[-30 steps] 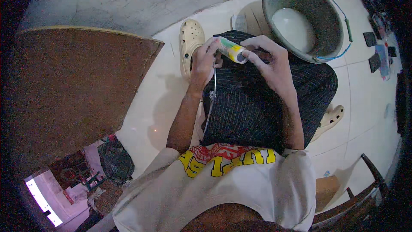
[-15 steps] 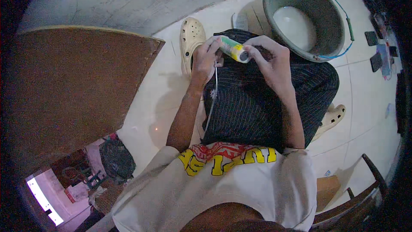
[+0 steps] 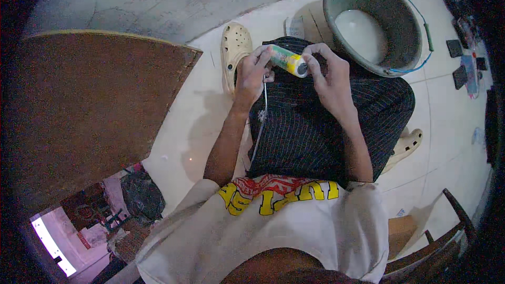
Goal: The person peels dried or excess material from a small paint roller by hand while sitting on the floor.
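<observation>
A short cylinder (image 3: pixel 285 59) in a green, white and yellow wrapper, like a small paint roller sleeve, is held level above my lap. My left hand (image 3: pixel 252 73) is closed around its left end, the fingertips pressing on the wrapper. At the other end, the fingers of my right hand (image 3: pixel 329 79) are bent in a pinch at the white rim around a dark centre. A thin pale rod or cord (image 3: pixel 264 94) runs down from beside my left fingers over the dark striped trousers (image 3: pixel 305 126). Whitish smears coat both hands.
A grey bucket (image 3: pixel 330 13) with pale liquid or residue stands beyond my right hand. Beige clogs (image 3: pixel 236 47) are on my feet on the tiled floor. A brown board (image 3: pixel 100 100) lies left; a dark chair (image 3: pixel 447 247) stands lower right. Small dark items (image 3: pixel 454 48) lie far right.
My right hand has shifted slightly left and up at the cylinder's end. More of the wrapper's green and the dark end now shows. My left hand stays almost where it was.
</observation>
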Available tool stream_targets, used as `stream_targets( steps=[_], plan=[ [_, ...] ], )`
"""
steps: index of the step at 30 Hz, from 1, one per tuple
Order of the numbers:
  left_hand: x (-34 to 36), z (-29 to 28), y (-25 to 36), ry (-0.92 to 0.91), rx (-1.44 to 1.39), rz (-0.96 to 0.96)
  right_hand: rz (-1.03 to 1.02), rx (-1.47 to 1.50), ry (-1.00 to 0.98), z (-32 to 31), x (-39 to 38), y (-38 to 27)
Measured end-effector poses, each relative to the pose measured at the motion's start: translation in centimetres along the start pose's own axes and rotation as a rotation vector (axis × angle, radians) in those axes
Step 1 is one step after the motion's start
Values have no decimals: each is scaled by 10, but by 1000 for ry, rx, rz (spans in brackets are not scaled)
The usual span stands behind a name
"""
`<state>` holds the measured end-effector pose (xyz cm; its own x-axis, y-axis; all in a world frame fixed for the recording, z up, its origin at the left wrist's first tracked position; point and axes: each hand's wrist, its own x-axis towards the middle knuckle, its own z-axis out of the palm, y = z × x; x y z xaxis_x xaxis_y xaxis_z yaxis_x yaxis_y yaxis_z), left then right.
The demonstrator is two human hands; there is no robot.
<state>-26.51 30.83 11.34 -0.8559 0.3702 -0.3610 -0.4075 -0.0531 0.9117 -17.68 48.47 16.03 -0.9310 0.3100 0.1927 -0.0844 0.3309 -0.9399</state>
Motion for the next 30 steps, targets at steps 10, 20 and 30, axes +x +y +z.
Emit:
stream_targets(
  steps=[10, 20, 30],
  plan=[
    [3, -5, -5, -11, -15, 7, 46, 130, 12, 1, 1, 6],
    [8, -11, -7, -11, -62, -43, 111, 268, -102, -11, 1, 1],
    [5, -12, -6, -59, -83, -41, 26, 148, -86, -9, 1, 3]
  ],
)
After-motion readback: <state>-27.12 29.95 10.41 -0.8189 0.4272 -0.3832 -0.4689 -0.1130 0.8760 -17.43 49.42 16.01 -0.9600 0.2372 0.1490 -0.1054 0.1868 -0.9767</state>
